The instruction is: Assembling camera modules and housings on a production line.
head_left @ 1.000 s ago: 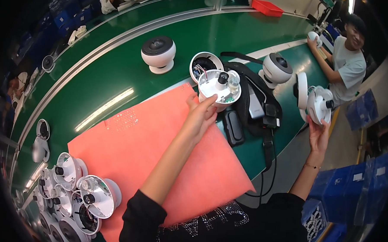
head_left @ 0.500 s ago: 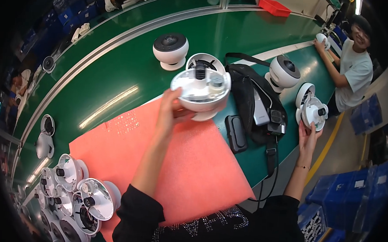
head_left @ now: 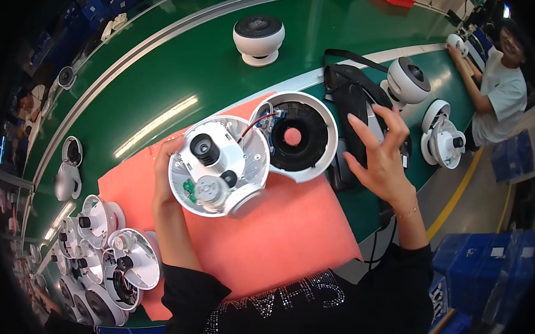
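My left hand [head_left: 162, 183] grips the rim of an opened white dome housing [head_left: 218, 165], held up over the salmon-pink mat [head_left: 288, 239] on the green table [head_left: 182, 74]; fingers are wrapped round its left edge. Inside: a black lens barrel [head_left: 204, 147], a small green circuit board [head_left: 189, 188], a round motor-like part. Thin red and white wires [head_left: 262, 118] tether it to the second half, a white ring shell with a black insert [head_left: 297, 135], lying on the mat just beside it.

My right hand [head_left: 381, 163] hovers near the shell, fingers spread, pinching nothing (a black strapped bag [head_left: 348, 99] lies beyond it).

Judgement: light, stiff plastic, smooth and likely slippery; the wires and board look fragile. Best held by the outer rim, never by the lens or wiring, with both halves kept close together.
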The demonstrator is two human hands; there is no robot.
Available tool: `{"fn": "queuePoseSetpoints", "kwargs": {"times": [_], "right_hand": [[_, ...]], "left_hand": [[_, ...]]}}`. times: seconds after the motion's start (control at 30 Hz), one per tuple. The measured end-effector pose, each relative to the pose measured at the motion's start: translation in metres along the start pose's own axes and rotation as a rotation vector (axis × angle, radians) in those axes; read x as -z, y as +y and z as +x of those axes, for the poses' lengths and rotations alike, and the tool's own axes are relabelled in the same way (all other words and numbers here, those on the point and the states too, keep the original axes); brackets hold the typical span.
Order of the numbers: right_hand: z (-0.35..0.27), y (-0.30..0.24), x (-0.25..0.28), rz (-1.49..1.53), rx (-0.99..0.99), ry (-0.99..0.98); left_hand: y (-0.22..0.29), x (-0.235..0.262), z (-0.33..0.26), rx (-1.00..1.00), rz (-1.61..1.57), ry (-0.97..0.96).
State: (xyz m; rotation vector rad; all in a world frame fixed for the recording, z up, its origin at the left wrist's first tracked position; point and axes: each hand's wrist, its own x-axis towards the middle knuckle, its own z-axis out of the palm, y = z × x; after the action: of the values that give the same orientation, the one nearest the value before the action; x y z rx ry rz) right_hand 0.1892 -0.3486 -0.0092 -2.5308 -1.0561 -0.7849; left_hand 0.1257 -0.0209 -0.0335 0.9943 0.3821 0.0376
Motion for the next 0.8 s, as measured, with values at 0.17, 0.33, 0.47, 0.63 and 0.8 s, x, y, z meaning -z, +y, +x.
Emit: {"fn": "queuePoseSetpoints", "kwargs": {"times": [0.17, 0.33, 0.47, 0.63, 0.8], "right_hand": [[0.004, 0.012, -0.029, 0.172, 0.165, 0.115], [0.012, 0.0, -0.033, 0.241, 0.346, 0.285], [0.01, -0.007, -0.017, 0.22, 0.423, 0.201], [0.002, -0.008, -0.011, 0.363, 0.405, 0.109], [-0.009, -0.019, -0.002, 0.599, 0.276, 0.027]], "left_hand": [[0.01, -0.001, -0.006, 0.161, -0.047, 0.056], [0.012, -0.007, -0.007, 0.229, -0.023, 0.122], [-0.002, -0.009, -0.009, 0.139, 0.097, 0.288], [-0.027, -0.001, -0.008, -0.156, 0.237, 0.157], [-0.016, 0.011, 0.01, -0.113, 0.211, -0.131]]}}
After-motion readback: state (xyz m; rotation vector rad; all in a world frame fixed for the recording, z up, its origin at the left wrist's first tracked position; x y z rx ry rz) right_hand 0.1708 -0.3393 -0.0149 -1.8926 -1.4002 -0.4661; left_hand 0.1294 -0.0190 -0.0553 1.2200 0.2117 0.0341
